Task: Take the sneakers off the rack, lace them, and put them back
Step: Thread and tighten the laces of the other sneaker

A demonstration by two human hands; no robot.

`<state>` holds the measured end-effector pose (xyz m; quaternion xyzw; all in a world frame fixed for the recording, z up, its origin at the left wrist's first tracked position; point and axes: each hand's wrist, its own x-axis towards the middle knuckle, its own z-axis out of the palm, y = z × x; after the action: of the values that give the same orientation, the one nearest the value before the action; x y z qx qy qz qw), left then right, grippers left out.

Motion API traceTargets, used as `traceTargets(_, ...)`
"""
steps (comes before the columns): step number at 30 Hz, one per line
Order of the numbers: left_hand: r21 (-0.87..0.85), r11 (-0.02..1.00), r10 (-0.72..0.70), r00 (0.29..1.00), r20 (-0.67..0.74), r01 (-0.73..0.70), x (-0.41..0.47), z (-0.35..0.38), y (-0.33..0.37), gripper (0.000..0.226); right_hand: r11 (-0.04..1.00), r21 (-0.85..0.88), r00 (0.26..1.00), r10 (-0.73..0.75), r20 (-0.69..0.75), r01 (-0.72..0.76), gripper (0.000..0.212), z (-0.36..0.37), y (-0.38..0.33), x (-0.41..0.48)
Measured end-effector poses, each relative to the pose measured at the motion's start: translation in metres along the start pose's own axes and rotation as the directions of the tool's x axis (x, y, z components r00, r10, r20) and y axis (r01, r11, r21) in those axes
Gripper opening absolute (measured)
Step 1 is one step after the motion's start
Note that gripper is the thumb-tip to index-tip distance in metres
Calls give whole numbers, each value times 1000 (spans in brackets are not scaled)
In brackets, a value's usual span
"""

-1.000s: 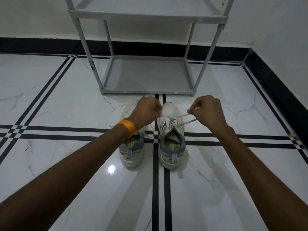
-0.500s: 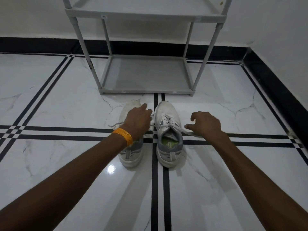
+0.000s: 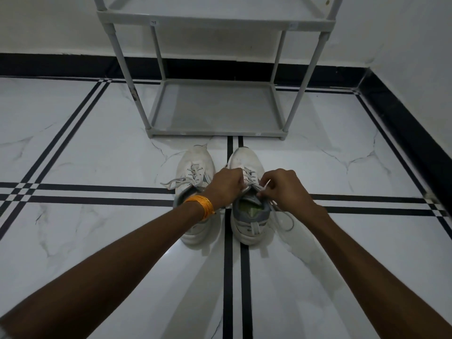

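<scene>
Two white and grey sneakers stand side by side on the floor, toes toward the rack. The left sneaker [image 3: 195, 165] has loose lace ends trailing to its left. Over the right sneaker [image 3: 247, 216] both hands meet at the top eyelets. My left hand [image 3: 226, 187], with an orange band on its wrist, pinches the white lace [image 3: 252, 178] there. My right hand [image 3: 285, 189] pinches the other end of the same lace. A slack loop of lace lies on the floor to the right of that shoe.
A grey shoe rack [image 3: 215, 111] stands just beyond the sneakers against the white wall, its bottom shelf bare. The floor is white marble with black stripes [image 3: 228, 277]. A black skirting [image 3: 403, 123] and wall close in on the right.
The hands were pulling the lace ends apart, then dropped low beside the shoes. Now both hands have come together over the right sneaker's tongue, pinching the lace.
</scene>
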<state>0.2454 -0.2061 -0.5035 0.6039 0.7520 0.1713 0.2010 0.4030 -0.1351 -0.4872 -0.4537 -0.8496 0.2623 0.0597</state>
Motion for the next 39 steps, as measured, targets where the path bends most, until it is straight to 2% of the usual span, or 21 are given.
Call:
traceTargets(3, 119, 992, 29, 998, 47, -34, 0, 0, 3, 30, 999, 26, 994, -30, 101, 27, 20, -16, 4, 3)
traceTargets(7, 191, 979, 58, 997, 50, -66, 2, 5, -2, 40, 964, -234, 989, -104, 102, 125, 17, -24, 8, 11)
traceTargets(8, 197, 978, 55, 997, 49, -64, 3, 6, -3, 41, 958, -248, 987, -119, 110, 144, 16, -22, 8, 11)
traceTargets(10, 195, 979, 58, 997, 44, -66, 4, 8, -3, 39, 970, -181, 980, -139, 143, 164, 17, -16, 6, 6)
traceTargets(16, 184, 980, 77, 997, 28, -81, 4, 8, -7, 32, 996, 25, 984, -88, 157, 85, 16, -14, 12, 0)
traceTargets(19, 221, 969, 104, 994, 39, -110, 4, 5, -6, 35, 970, 240, 978, -18, 210, -33, 17, -26, 15, 1)
traceTargets(21, 280, 949, 134, 990, 48, -142, 2, 4, -5, 37, 947, 302, 960, 25, 278, -112, 12, -33, 14, 3)
traceTargets(24, 321, 936, 133, 990, 46, -141, 2, 4, -4, 42, 986, 129, 940, 55, 336, -104, 14, -43, 9, 7)
traceTargets(26, 331, 934, 124, 991, 52, -134, 3, 4, -5, 44, 985, -154, 885, 144, 443, -83, 18, -55, 8, 9)
traceTargets(28, 332, 935, 109, 992, 60, -123, 2, 3, -6, 46, 900, -434, 807, 282, 519, -35, 15, -65, 7, 9)
traceTargets(30, 329, 937, 97, 993, 70, -115, 3, 4, -8, 47, 850, -527, 779, 344, 524, -20, 11, -66, 6, 8)
traceTargets(33, 272, 955, 99, 992, 77, -116, 4, 5, -11, 40, 882, -470, 803, 299, 515, -27, 33, -55, 7, 8)
traceTargets(35, 200, 973, 109, 993, 54, -118, 3, 4, -12, 30, 917, -399, 868, 193, 457, 6, 39, -44, 7, 9)
traceTargets(37, 155, 981, 117, 993, 5, -117, 2, 3, -13, 20, 969, -242, 940, 39, 339, 47, 33, -30, 5, 12)
traceTargets(39, 139, 983, 129, 991, -45, -121, 2, 3, -15, 18, 990, -104, 972, -68, 223, 93, 21, -17, 1, 12)
